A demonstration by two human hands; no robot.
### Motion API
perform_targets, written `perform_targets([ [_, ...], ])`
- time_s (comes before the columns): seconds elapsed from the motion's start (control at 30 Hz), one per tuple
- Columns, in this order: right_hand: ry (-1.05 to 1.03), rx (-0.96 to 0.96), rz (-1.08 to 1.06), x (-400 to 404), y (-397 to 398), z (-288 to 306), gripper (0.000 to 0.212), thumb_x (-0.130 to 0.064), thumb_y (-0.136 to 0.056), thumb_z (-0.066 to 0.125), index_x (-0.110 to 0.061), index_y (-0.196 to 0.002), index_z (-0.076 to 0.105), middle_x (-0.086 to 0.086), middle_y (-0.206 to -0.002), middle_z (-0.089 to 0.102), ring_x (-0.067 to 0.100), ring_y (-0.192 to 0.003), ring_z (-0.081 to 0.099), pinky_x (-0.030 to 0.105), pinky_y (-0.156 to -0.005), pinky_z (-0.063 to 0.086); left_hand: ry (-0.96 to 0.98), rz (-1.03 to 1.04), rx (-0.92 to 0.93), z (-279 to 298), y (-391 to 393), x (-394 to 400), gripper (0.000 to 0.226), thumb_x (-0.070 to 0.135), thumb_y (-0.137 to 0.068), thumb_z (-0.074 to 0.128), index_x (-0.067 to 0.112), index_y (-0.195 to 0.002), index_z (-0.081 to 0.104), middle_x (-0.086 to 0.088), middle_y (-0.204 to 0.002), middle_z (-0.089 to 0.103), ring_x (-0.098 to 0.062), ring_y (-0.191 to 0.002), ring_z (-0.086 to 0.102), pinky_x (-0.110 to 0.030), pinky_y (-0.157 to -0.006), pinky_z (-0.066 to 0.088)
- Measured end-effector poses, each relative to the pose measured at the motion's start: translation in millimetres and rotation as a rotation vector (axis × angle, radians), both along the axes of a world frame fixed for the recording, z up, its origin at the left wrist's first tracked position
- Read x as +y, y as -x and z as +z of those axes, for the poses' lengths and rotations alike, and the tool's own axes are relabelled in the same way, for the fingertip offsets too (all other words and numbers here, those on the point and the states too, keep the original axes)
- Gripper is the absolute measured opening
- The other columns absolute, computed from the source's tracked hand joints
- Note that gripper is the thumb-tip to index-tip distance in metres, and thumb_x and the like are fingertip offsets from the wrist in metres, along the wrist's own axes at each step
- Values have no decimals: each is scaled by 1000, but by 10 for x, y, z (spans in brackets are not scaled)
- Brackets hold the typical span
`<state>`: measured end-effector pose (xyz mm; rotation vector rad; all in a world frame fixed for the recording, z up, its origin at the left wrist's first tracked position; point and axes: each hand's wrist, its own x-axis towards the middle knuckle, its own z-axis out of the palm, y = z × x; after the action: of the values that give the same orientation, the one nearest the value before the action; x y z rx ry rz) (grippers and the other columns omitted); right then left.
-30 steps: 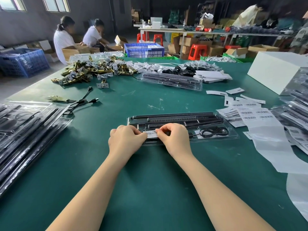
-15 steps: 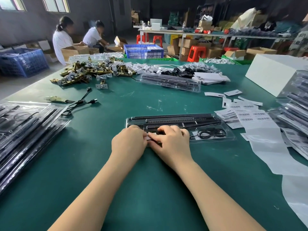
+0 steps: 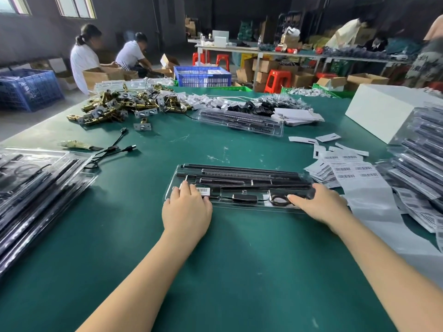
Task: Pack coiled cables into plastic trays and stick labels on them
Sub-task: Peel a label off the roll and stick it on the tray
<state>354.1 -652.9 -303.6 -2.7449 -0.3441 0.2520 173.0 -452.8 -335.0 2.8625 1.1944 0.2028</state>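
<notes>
At frame centre on the green table lies a long clear plastic tray holding black rods, a coiled cable and a white barcode label. The left hand rests straight fingers on its left end; the right hand lies flat on its right end. Bare table spreads below.

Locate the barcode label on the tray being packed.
Head view: the barcode label sits on the clear tray near its left end, right beside the left hand's fingertips.

Labelled tray lies between tray stacks, label sheets right.
</notes>
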Motion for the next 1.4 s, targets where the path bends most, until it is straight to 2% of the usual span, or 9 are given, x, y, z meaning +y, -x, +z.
perform_targets([
  [0.13, -585, 292, -160, 65, -50, 73, 62, -20, -80, 78, -1, -132, 51, 16, -135, 54, 31, -116, 53, 40, -98, 42, -20, 154, -14, 37, 35, 88, 50, 35, -99, 27, 6, -133, 50, -10, -142, 47, -30, -130, 43, -38, -99, 41],
  [0.23, -893, 575, -316, 142, -107, 133, 21, -6, -81, 75, -2, -98, 63, 12, -96, 62, 21, -79, 60, 28, -61, 56, -103, 174, -4, 3, 96, 165, 56, 41, -100, 27, 4, -138, 45, -12, -144, 46, -29, -135, 39, -40, -110, 29],
  [0.33, -953, 713, -358, 174, -105, 141, 12, -11, -84, 73, -9, -85, 61, 4, -84, 57, 13, -61, 58, 18, -40, 50, -42, 103, -62, -39, 106, 232, 53, 41, -102, 25, 18, -149, 30, -19, -151, 35, -31, -142, 27, -40, -116, 19],
  [0.5, -984, 870, -207, 100, -99, 87, 27, -31, -91, 65, -14, -113, 64, 3, -80, 63, 16, -61, 53, 24, -50, 51, 88, 35, -103, -32, 93, 250, 61, 59, -97, 26, 32, -151, 24, -24, -155, 20, -35, -146, 12, -44, -116, 17],
  [0.6, -1003, 965, -152, 55, -93, 72, 40, -49, -87, 62, -17, -109, 67, 3, -82, 73, 20, -60, 58, 24, -46, 53, 166, 11, -155, -56, 94, 259, 61, 59, -97, 29, 33, -152, 22, -21, -158, 13, -33, -147, 4, -46, -118, 15],
  [0.8, -1009, 945, -97, -17, -98, 45, 28, -40, -84, 67, -19, -103, 69, 6, -98, 76, 27, -71, 66, 37, -69, 59, 195, -39, -179, -107, 82, 299, 63, 59, -97, 26, 34, -153, 14, -13, -161, 4, -28, -148, -3, -43, -120, 5],
  [1.2, -1212, 832, -68, -30, 121, 149, 16, -30, -93, 60, -19, -98, 70, 9, -91, 76, 27, -71, 73, 44, -62, 61, 258, 65, -381, -153, 14, 243, 77, 58, -96, 30, 12, -154, 9, -17, -161, -2, -30, -148, -5, -41, -118, 8],
  [1.3, -1359, 591, 43, -5, 149, 378, 8, -30, -86, 65, -27, -91, 71, 5, -93, 76, 26, -77, 70, 35, -62, 57, 342, 30, -649, -132, 18, 256, 71, 51, -97, 38, 17, -154, 13, -12, -161, 0, -26, -148, -5, -37, -118, 6],
  [1.4, -1405, 66, 348, 22, 225, 638, 22, -22, -88, 67, -42, -92, 73, -9, -89, 74, 17, -83, 68, 29, -69, 55, 697, -47, -1003, -46, 10, 223, 53, 38, -99, 44, 25, -149, 30, 3, -155, 30, -15, -141, 31, -35, -117, 23],
])
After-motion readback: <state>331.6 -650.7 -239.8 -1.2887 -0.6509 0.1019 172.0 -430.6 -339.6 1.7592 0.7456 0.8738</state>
